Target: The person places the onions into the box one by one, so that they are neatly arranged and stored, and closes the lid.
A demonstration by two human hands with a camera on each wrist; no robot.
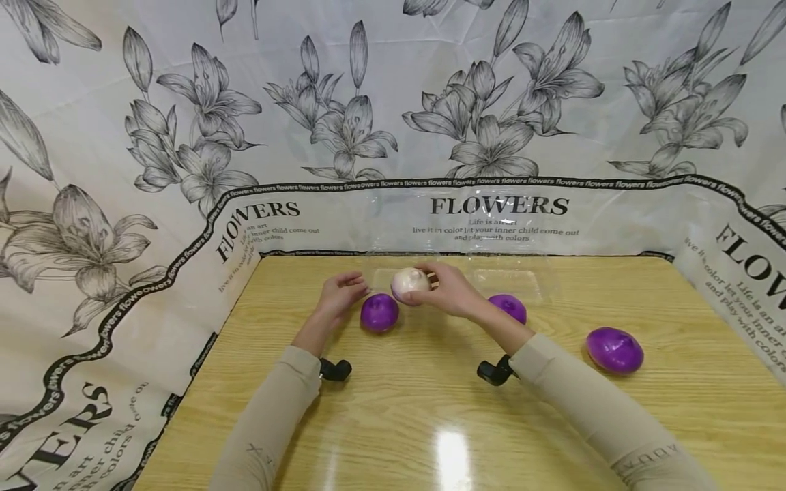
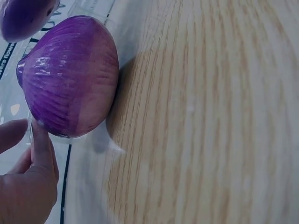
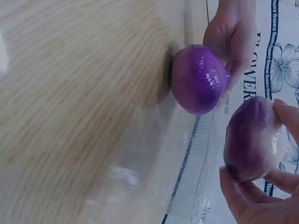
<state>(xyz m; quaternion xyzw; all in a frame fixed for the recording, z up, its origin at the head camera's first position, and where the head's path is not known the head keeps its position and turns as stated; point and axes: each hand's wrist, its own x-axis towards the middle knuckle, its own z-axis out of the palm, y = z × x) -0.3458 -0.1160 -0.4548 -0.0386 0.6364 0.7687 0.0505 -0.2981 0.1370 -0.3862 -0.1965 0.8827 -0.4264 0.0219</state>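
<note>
My right hand [image 1: 451, 290] grips a purple-and-white onion [image 1: 410, 285], held up over the left clear plastic box [image 1: 381, 276]. In the right wrist view the thumb is on one side of this onion [image 3: 254, 140] and the fingers are on the other. My left hand [image 1: 338, 296] is beside another purple onion [image 1: 379, 313] on the table, just in front of the box. Seen from the left wrist, its fingers [image 2: 42, 149] are fairly straight, the tips close to the onion [image 2: 72, 77] and the box's clear edge, with the thumb apart.
A second clear plastic box [image 1: 506, 281] stands at the back right, its clear lid raised. One purple onion [image 1: 508, 309] sits in front of it, partly behind my right forearm. Another onion [image 1: 615, 350] lies farther right on the wooden table [image 1: 393, 423]. Flower-printed cloth [image 1: 344, 221] borders the table.
</note>
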